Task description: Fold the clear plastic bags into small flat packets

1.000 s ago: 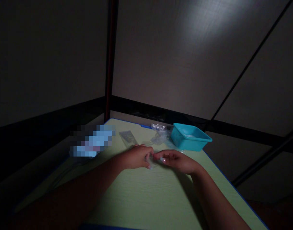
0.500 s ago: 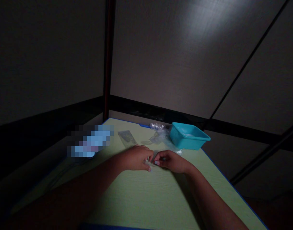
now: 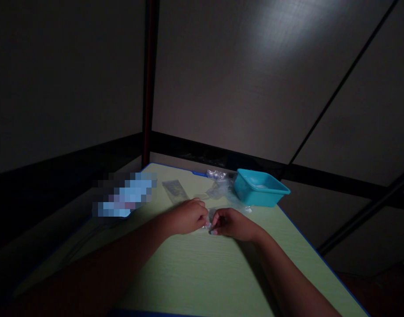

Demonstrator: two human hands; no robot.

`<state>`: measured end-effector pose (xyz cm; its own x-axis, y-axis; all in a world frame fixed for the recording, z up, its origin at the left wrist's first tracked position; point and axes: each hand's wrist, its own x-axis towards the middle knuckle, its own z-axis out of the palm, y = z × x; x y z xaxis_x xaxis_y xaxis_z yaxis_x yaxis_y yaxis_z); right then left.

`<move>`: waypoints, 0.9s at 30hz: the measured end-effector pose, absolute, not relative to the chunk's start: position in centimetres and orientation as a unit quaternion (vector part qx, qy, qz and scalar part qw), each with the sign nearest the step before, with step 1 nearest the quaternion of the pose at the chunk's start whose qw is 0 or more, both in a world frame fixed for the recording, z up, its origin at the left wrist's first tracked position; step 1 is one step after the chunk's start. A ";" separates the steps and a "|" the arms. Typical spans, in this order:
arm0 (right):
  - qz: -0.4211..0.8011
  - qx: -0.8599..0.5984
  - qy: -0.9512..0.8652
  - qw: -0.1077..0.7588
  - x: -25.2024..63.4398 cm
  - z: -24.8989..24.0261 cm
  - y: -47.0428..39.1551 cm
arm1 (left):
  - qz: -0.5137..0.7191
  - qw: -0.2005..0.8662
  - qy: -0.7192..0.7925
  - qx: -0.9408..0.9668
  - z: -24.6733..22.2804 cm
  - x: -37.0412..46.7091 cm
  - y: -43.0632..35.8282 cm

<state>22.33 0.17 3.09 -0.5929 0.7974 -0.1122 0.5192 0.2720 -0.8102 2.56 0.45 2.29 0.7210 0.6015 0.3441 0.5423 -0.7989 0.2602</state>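
Observation:
Over the middle of the green table (image 3: 195, 273), my left hand (image 3: 190, 216) has its fingers curled, with a bit of clear plastic at the fingertips. My right hand (image 3: 231, 223) is close beside it, thumb and finger pinched on a small dark thing too small to name. Between the two hands lies a clear plastic bag (image 3: 213, 215), partly hidden by the fingers. Behind my left hand is a flat clear packet (image 3: 175, 190) with something greyish in it.
A turquoise basket (image 3: 263, 193) stands at the back right. Crumpled clear plastic (image 3: 221, 189) lies left of it. A blurred-out bright blue object (image 3: 129, 193) is at the left edge, with thin cables below. Walls stand behind the table.
My left fingers have closed from a looser grip, and the thumb has drawn in. My right fingertips have moved slightly down, and a small dark thing now shows at them.

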 end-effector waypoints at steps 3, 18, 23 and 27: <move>0.375 -0.441 -0.801 0.156 22.3 2.7 0.3 | 0.219 0.063 0.330 0.916 2.0 2.4 0.5; 0.270 -0.431 -0.847 0.154 22.4 1.7 0.7 | 0.224 0.023 0.401 0.888 1.7 2.3 -0.2; 0.265 -0.419 -0.857 0.142 22.4 1.9 0.5 | 0.163 0.043 0.432 0.886 0.3 1.8 0.7; 0.177 -0.413 -0.879 0.160 22.2 2.7 0.0 | 0.142 0.069 0.441 0.883 0.1 1.7 0.9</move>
